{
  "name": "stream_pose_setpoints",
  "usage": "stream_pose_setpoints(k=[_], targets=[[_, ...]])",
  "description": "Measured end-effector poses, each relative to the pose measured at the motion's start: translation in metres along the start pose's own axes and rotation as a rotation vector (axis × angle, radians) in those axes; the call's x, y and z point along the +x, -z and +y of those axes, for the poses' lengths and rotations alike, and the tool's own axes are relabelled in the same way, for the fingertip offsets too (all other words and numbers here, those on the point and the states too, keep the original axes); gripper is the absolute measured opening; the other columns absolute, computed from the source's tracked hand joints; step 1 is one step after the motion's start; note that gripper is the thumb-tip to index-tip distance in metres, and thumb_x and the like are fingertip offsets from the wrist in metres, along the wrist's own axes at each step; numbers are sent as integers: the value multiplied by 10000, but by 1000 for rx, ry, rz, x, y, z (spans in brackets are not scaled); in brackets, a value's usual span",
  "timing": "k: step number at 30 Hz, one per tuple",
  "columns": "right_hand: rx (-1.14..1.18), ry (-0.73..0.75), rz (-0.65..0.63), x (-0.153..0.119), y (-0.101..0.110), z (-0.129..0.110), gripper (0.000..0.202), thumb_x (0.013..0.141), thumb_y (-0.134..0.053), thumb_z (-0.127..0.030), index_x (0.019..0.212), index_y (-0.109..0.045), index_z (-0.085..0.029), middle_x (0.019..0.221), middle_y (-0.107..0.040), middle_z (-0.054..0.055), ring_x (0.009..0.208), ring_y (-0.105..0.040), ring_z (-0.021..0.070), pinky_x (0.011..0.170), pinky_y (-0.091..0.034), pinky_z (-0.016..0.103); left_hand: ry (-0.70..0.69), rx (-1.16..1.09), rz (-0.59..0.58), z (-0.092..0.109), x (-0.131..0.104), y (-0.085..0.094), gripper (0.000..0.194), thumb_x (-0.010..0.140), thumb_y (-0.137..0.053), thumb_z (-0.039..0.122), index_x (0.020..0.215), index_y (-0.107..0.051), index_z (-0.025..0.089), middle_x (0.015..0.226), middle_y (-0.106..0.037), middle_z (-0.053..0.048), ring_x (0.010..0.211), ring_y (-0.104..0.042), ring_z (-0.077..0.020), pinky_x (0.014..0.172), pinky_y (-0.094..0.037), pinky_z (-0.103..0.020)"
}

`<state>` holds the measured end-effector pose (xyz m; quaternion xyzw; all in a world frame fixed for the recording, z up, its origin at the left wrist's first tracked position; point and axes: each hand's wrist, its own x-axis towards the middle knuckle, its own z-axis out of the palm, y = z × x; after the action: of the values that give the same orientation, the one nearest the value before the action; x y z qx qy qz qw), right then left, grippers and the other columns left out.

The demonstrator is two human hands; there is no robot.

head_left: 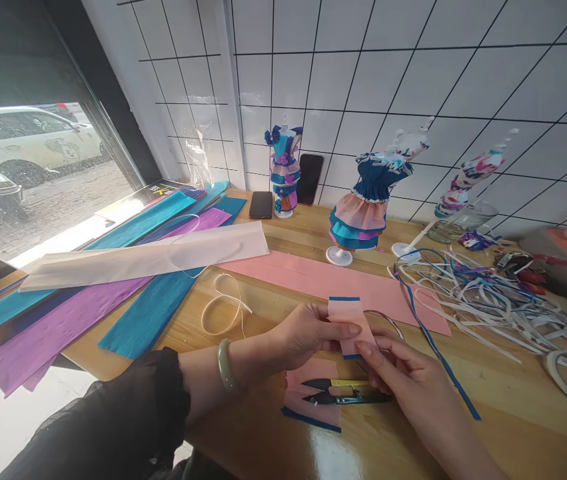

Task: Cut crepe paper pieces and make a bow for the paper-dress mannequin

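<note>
Between my two hands is a small pink crepe paper strip (pixel 346 311) with blue edging along its top and bottom. My left hand (pixel 308 333) pinches its left side, thumb lying across the front. The thumb and fingers of my right hand (pixel 398 367) grip its lower right corner. Below, on the table, lies another pink piece with a blue lower edge (pixel 308 417). Thread snips (pixel 343 392) with a yellow and black handle rest on it, blades pointing left, close under my right hand. A long pink crepe strip (pixel 388 293) stretches across the table behind my hands.
Blue, purple and cream paper strips (pixel 153 253) pile at the left. Small dress forms in ruffled paper (pixel 363 207) stand along the tiled wall, near two phones (pixel 261 205). Tangled white and blue trimmings (pixel 478 293) cover the right side. A thin cord (pixel 223 307) curls left of my hands.
</note>
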<state>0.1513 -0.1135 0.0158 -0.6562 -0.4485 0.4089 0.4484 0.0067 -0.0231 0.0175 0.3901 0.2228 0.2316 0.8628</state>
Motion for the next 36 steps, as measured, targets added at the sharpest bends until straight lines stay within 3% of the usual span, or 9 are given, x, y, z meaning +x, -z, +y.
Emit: stream_pose_setpoints(k=[4, 9, 16, 21, 24, 28, 33, 36], targets=[[-25, 27, -45, -1, 0, -2, 259, 734, -601, -472, 717, -691, -229, 614, -508, -9, 492, -427, 107, 418, -378, 204, -34, 69, 18, 1, 2, 1, 318, 583, -767, 343, 740, -657, 89, 689, -589, -23, 636, -509, -91, 654, -398, -244], [-112, -1, -37, -3, -1, -4, 264, 726, -603, -468, 672, -673, -220, 535, -427, -34, 483, -390, 106, 412, -355, 200, -12, 87, 32, 2, 2, 1, 317, 596, -750, 380, 689, -643, 97, 645, -572, -9, 606, -499, -82, 637, -392, -236], [-87, -13, -28, -1, 0, -4, 255, 717, -627, -447, 821, -651, -216, 573, -508, -34, 493, -432, 112, 459, -380, 215, -34, 118, 17, -1, 3, 6, 300, 629, -736, 374, 747, -668, 107, 711, -623, -25, 637, -539, -85, 644, -412, -222], [-2, -28, -26, 1, 2, -3, 350, 731, -616, -464, 953, -620, -193, 593, -542, -18, 497, -463, 126, 449, -373, 231, -117, 285, 3, -2, 4, 9, 280, 664, -712, 379, 732, -677, 109, 663, -622, -12, 583, -513, -68, 559, -380, -187], [-7, -31, -5, 0, 2, -4, 379, 735, -602, -480, 976, -640, -190, 604, -568, -9, 506, -488, 131, 443, -383, 229, -144, 337, -81, -3, 2, 8, 308, 691, -685, 389, 847, -692, 124, 800, -668, -42, 696, -570, -115, 655, -436, -224], [-50, -11, 43, -1, 3, -7, 348, 733, -599, -490, 921, -679, -208, 685, -612, 15, 582, -538, 150, 473, -419, 226, -121, 452, -119, -5, 0, 7, 382, 719, -647, 404, 1003, -670, 150, 914, -670, -42, 808, -586, -155, 747, -451, -264], [-54, 53, 33, -2, 4, -10, 251, 760, -596, -441, 736, -667, -201, 686, -592, 10, 608, -510, 138, 528, -425, 222, -74, 644, -80, -6, -1, 7, 319, 701, -651, 406, 807, -691, 108, 674, -618, -1, 624, -529, -107, 572, -397, -204], [-43, 57, 30, -1, 4, -8, 281, 752, -605, -440, 621, -621, -191, 651, -568, 5, 587, -487, 129, 509, -405, 222, -54, 650, -63, -5, -1, 5, 299, 675, -673, 393, 779, -685, 113, 639, -597, 10, 597, -514, -100, 539, -372, -199]])
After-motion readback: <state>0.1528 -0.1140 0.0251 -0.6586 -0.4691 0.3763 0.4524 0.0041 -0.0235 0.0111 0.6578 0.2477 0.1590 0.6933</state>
